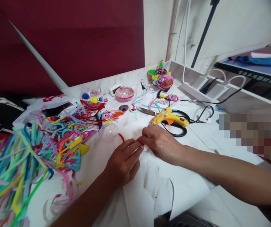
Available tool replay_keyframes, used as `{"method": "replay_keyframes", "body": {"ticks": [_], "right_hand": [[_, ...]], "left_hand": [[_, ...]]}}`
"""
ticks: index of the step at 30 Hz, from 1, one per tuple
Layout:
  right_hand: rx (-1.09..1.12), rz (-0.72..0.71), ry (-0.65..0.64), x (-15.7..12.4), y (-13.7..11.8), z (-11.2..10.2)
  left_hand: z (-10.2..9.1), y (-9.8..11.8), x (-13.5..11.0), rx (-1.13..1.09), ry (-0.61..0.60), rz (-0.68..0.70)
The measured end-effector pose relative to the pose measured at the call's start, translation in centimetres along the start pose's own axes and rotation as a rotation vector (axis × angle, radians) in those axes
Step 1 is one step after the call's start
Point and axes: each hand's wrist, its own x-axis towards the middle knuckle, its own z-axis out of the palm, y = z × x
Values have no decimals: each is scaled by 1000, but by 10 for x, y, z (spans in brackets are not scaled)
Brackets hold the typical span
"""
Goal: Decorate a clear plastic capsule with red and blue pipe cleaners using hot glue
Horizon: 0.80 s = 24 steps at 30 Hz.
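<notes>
My left hand (124, 162) and my right hand (160, 142) meet over the white paper, fingertips pinched together. Between them is a red pipe cleaner (121, 137), whose free end sticks up behind my left fingers. A small clear piece (145, 147) shows just under the fingertips; its kind is hard to make out. Just beyond my right hand lies a yellow hot glue gun (166, 118). Black-handled scissors (182, 130) lie partly beneath the glue gun. A clear plastic half shell (109, 129) rests beyond my left hand.
Colourful pipe cleaners (19, 170) are heaped on the left. Farther back stand a decorated ball (92, 100), a pink-rimmed bowl (124, 94) and a green-eared figure (161, 77). A white power strip (197, 93) with plugs and cables runs along the right back edge.
</notes>
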Motion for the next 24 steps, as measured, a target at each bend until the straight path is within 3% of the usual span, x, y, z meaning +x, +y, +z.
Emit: {"method": "replay_keyframes", "body": {"ticks": [24], "right_hand": [[106,28,-25,1,2,0]], "left_hand": [[0,2,-1,-38,-21,-46]]}}
